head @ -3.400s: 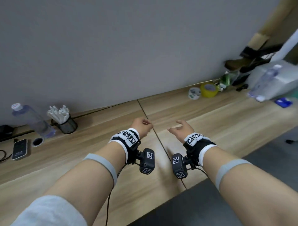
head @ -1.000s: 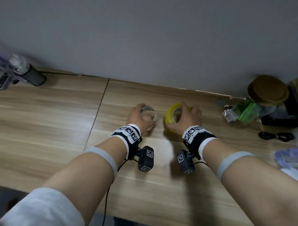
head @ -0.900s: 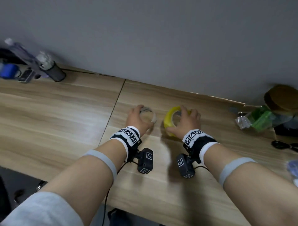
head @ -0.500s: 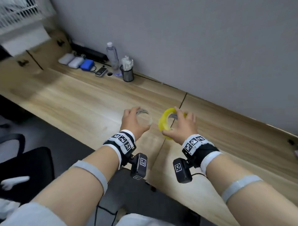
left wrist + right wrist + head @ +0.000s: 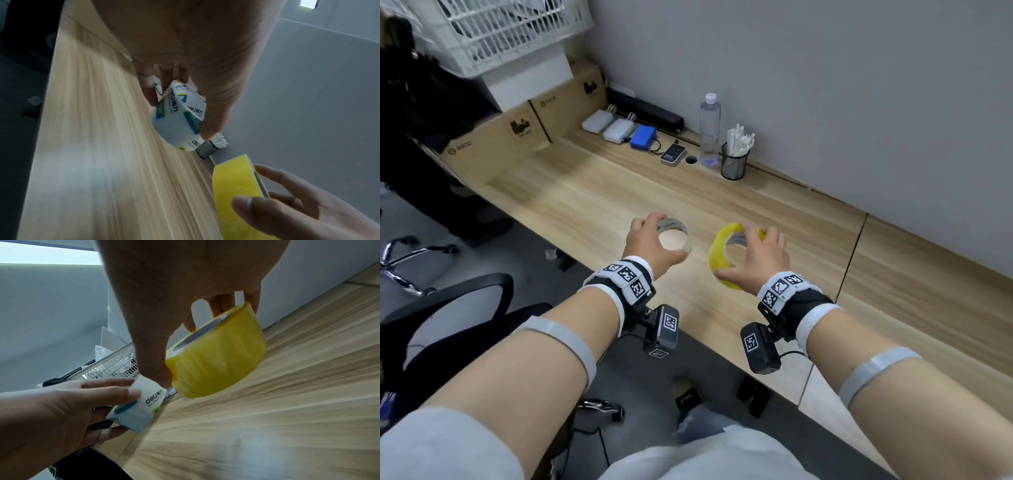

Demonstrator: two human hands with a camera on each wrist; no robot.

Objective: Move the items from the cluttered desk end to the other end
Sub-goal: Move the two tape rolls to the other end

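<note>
My left hand (image 5: 650,245) grips a white printed tape roll (image 5: 675,230) (image 5: 179,118) between thumb and fingers, held tilted above the wooden desk (image 5: 592,205). My right hand (image 5: 753,255) grips a yellow tape roll (image 5: 717,255) (image 5: 218,360) the same way, just to the right of the white one. In the right wrist view the white tape roll (image 5: 141,404) sits beside the yellow one, a small gap between them. Both rolls hang over the desk's front half, near its edge.
Along the wall stand a mesh pen cup (image 5: 734,161), a water bottle (image 5: 709,130), a small remote (image 5: 673,154), a blue box (image 5: 643,137) and white adapters (image 5: 607,125). Cardboard boxes (image 5: 517,126) and a white basket (image 5: 500,31) close the left end. A chair (image 5: 448,308) is at lower left.
Both hands took a tape roll at the cluttered end, lifted it and carried it leftward along the desk. The view has swung left to the pen cup and boxes.
</note>
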